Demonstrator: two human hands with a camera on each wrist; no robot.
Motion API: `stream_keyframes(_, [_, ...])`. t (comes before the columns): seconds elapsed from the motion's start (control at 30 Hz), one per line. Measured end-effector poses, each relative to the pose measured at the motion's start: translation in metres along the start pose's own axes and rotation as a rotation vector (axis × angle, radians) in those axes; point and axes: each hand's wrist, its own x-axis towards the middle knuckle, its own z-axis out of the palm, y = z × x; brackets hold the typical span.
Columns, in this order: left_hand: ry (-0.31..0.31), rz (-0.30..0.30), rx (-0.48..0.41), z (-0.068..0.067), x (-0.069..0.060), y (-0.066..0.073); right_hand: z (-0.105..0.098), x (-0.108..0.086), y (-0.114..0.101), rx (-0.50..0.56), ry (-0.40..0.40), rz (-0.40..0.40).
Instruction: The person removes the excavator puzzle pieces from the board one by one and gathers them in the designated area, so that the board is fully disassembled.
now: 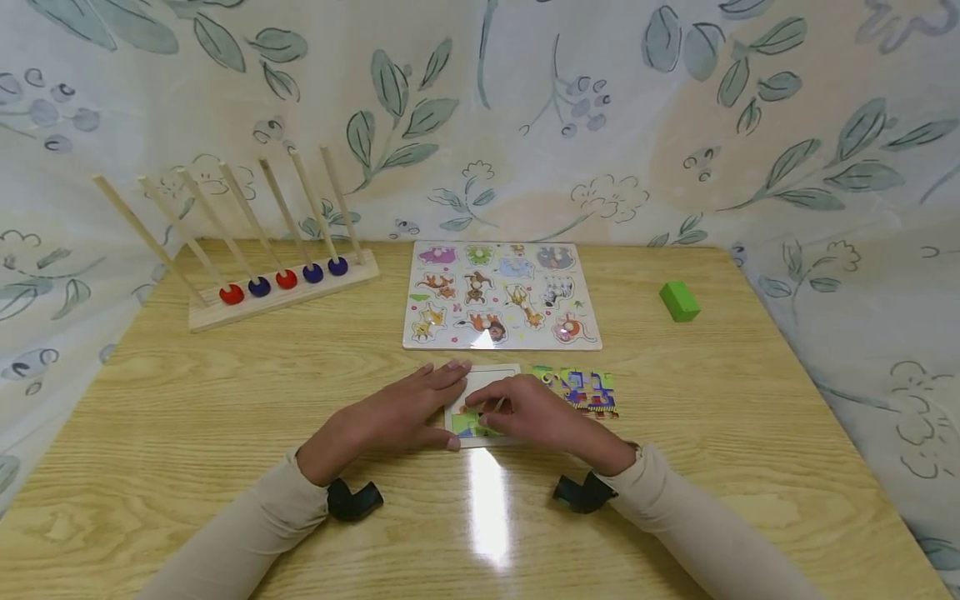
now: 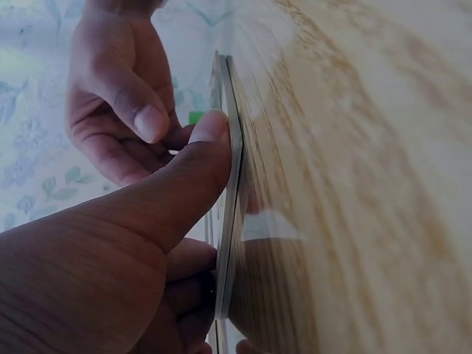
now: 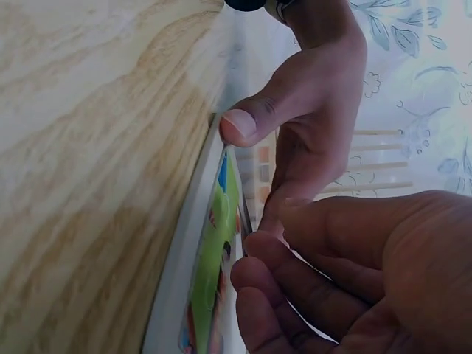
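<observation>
A small pale puzzle tray (image 1: 491, 367) lies in front of the person, with several green picture pieces (image 1: 462, 425) fitted along its near side. The left hand (image 1: 408, 408) rests against the tray's left side, fingers extended and thumb on the near corner; the left wrist view shows this thumb (image 2: 210, 129) pressing the rim. Over the pieces is the right hand (image 1: 528, 412), its fingers loosely bent; in the right wrist view its fingertips (image 3: 254, 276) are close to the green pieces (image 3: 214, 258), and no piece is visible between them. Whether they touch is unclear.
Right of the tray lie loose blue and green puzzle pieces (image 1: 588, 390). Behind it is an animal peg puzzle board (image 1: 502, 296). A rack of wooden rods (image 1: 285, 292) with red and blue beads stands back left, a green block (image 1: 679, 301) at right. Patterned cloth (image 1: 480, 125) hangs behind.
</observation>
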Motion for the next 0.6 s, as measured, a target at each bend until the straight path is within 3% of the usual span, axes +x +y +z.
stream_keyframes(0.6, [-0.021,-0.034,-0.013,-0.0013,0.0020,0.0025,0.0059,0.0033,0.0026,0.048,-0.027,-0.009])
